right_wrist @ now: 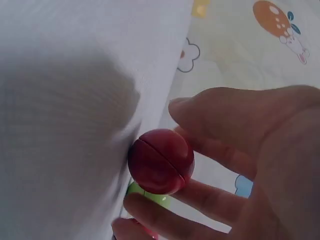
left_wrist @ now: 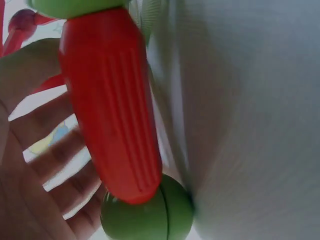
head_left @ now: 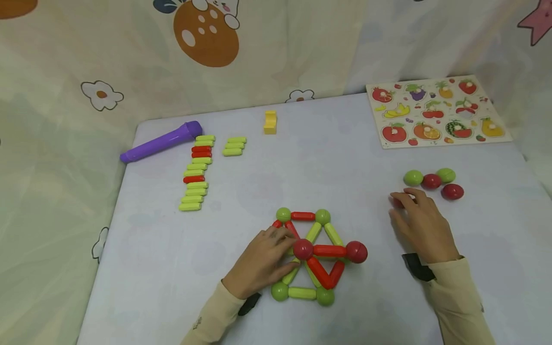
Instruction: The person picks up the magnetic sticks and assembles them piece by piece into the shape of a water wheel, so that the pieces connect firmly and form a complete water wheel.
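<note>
A ball-and-stick structure [head_left: 302, 293] stands on the table, made of green balls joined by red and yellow-green sticks, with two red balls raised on top. My left hand [head_left: 265, 261] grips it at its left side, thumb and index finger at the near red ball [head_left: 303, 249]. In the left wrist view a red stick [left_wrist: 112, 110] and a green ball [left_wrist: 147, 210] stand in front of that hand's fingers. Around a loose red ball [right_wrist: 161, 161] are the bent fingers of my right hand [head_left: 424, 225]; the thumb shows a gap from the ball.
Beyond my right hand lie two green balls [head_left: 413, 178] and two red balls [head_left: 453, 192]. A column of sticks [head_left: 194, 191], three more sticks [head_left: 233, 152], a purple tube [head_left: 161, 142], a small yellow block [head_left: 270, 123] and a fruit puzzle board [head_left: 444, 115] lie toward the back.
</note>
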`<state>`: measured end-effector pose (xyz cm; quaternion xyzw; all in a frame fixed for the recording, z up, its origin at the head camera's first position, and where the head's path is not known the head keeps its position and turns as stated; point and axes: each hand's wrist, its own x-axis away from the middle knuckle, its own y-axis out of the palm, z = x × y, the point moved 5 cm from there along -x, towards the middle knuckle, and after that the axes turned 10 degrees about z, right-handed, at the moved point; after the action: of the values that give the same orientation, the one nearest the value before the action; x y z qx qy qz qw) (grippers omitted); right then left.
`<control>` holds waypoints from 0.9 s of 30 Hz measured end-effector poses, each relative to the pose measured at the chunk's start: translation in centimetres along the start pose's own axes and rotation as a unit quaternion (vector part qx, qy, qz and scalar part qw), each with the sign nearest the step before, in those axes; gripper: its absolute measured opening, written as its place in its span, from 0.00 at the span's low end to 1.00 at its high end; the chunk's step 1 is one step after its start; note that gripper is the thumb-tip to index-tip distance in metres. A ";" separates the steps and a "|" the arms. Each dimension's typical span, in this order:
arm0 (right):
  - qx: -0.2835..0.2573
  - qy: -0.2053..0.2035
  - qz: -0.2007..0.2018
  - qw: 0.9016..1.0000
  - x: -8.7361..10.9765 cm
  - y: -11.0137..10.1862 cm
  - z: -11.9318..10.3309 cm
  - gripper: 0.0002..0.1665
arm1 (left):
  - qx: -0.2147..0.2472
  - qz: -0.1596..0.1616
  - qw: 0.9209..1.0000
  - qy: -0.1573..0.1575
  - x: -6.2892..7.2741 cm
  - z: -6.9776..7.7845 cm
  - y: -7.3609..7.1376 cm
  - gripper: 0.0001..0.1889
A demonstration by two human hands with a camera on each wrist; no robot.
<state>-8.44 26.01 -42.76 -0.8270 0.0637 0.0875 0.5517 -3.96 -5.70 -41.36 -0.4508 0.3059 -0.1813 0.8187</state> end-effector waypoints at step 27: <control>-0.052 0.035 0.179 0.982 -0.1 -1.9 1.4 0.18 | -0.120 0.068 0.988 -0.077 -2.8 -4.3 -0.6 0.12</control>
<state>-8.25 28.03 -41.59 -0.8322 0.2251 0.1589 0.4811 -8.87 -7.10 -41.66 -0.5362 0.2915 -0.0522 0.7904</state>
